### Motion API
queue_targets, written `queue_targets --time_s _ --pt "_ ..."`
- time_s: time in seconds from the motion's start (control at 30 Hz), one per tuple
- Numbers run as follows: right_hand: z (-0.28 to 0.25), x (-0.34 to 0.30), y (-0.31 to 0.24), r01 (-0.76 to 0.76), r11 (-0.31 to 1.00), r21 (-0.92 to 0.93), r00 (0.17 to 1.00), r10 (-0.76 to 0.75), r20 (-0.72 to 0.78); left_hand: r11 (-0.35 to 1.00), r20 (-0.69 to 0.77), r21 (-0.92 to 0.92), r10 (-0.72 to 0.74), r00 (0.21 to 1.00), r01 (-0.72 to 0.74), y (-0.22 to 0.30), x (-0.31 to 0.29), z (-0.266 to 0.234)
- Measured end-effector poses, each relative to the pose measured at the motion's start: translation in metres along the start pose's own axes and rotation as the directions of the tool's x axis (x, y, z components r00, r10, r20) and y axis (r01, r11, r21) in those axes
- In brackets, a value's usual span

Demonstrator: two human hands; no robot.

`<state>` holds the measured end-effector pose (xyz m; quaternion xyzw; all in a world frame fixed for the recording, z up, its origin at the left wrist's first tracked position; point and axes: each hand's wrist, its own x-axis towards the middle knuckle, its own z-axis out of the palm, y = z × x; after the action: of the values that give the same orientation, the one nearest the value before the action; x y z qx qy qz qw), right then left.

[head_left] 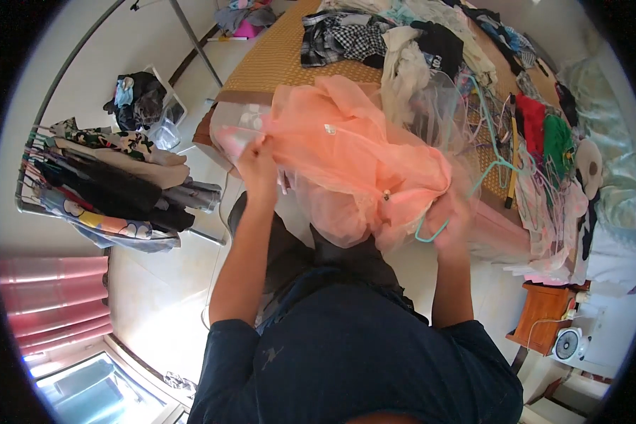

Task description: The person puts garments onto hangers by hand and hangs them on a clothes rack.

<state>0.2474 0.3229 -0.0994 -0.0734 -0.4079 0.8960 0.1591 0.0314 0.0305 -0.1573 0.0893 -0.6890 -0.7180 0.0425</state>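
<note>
Over bed (pixel 275 56): two hands (left (pixel 256 164), right (pixel 451 215)) gripping one peach garment (pixel 360 159), seemingly tulle.

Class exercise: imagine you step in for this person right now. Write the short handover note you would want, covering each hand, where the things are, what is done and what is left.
Left hand: gripping the upper left edge of the sheer peach-orange tulle garment.
Right hand: bunching the garment's right side, with a teal plastic hanger at it; its hook loops just below the hand.
Where things are: the garment is held up over the edge of the bed with the woven mat, where unsorted clothes and loose hangers lie. A rack of hung clothes stands to the left.
Done: some clothes are on the rack.
Left: the garment is not yet on its hanger; the pile remains.
</note>
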Motion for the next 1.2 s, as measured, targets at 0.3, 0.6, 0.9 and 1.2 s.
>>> queue_targets --time_s 0.3,0.6,0.9,1.2 --pt "0.010 0.010 -0.018 0.351 0.783 -0.513 0.849 -0.497 -0.178 0.969 0.131 -0.247 0.029 0.991 0.005 0.096 0.007 -0.028" --pt "0.034 -0.067 -0.060 -0.104 0.566 -0.818 0.902 0.399 0.161 0.983 0.117 0.031 0.179 0.977 -0.184 0.075 -0.005 -0.020" --pt "0.044 -0.064 -0.043 -0.288 0.516 -0.807 0.764 0.632 0.132 0.811 0.051 0.386 0.457 0.888 -0.440 0.113 -0.015 -0.023" --pt "0.095 -0.029 -0.010 -0.060 0.429 -0.901 0.836 0.515 0.190 0.856 0.275 0.268 0.371 0.887 -0.441 0.139 -0.057 -0.034"
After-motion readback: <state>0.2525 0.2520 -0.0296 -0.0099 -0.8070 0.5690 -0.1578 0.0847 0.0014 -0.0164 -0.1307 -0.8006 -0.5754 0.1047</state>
